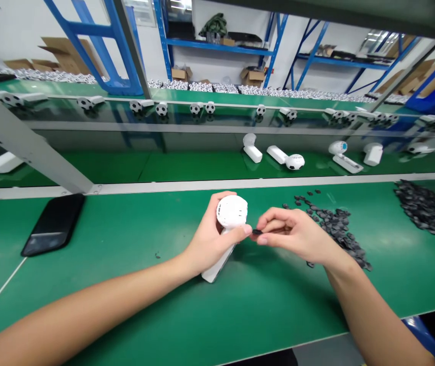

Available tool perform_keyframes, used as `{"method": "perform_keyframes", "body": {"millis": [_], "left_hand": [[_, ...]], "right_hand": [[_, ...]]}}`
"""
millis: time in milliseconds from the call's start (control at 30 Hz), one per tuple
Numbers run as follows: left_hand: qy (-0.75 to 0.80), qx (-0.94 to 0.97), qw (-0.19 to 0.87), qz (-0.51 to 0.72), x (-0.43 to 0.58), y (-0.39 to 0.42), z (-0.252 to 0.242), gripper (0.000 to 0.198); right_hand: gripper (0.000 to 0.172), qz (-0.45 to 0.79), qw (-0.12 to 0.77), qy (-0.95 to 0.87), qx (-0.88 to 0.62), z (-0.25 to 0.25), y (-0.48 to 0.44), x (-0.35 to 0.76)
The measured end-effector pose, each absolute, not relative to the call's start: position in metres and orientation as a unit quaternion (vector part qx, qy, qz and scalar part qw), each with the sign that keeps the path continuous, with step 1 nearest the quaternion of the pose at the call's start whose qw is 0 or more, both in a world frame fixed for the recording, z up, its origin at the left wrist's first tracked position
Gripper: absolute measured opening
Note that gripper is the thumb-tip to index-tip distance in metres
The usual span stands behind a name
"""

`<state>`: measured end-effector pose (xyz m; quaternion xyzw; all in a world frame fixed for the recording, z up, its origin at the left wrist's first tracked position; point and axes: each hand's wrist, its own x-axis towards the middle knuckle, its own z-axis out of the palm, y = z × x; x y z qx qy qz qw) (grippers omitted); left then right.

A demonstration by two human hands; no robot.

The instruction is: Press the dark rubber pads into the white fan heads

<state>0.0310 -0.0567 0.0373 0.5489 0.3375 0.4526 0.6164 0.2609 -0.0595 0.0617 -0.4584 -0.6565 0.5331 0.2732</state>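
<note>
White plastic handheld unit point(232, 211), round slotted head up, straight body slanting down toward the bench (bottom end may touch the mat, hard to tell). Left hand point(211, 236) clenched around the neck, fingers hiding most of the join between head and body. Right hand point(295, 234) pinches a small black piece point(257, 232) between thumb and forefinger, just beside the unit's head, contact unclear; piece too small to make out its shape. Loose heap of black pieces point(334, 226) lies just past the right hand, larger heap point(427, 208) further right, cut off by the frame edge. Green bench mat point(87, 284) under everything, dark glossy slab point(54, 224) on its left. Beyond, a raised level holds more white units point(284, 157) and soccer-ball-patterned heads point(295, 161), with blue steel racks point(217, 46) and cardboard boxes point(252, 76) at the back.
</note>
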Motion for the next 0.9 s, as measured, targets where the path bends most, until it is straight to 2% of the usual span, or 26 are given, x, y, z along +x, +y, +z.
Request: {"method": "perform_keyframes", "body": {"millis": [100,333,467,700,900], "left_hand": [[0.378,0.627,0.516,0.444,0.028,-0.059,0.045,0.063],[0.429,0.718,0.403,0.372,0.022,-0.055,0.054,0.063],[0.431,0.737,0.377,0.358,0.022,-0.055,0.046,0.068],[0.422,0.727,0.42,0.342,0.024,-0.058,0.044,0.086],[0.436,0.728,0.397,0.349,0.027,-0.053,0.042,0.084]], "right_hand": [[0.017,0.498,0.345,-0.647,-0.463,0.058,-0.062,0.259],[0.018,0.508,0.447,-0.6,-0.427,0.05,-0.066,0.242],[0.021,0.472,0.453,-0.623,-0.429,0.042,-0.069,0.232],[0.036,0.364,0.418,-0.684,-0.474,0.043,-0.071,0.226],[0.035,0.343,0.412,-0.695,-0.48,0.041,-0.069,0.227]]}}
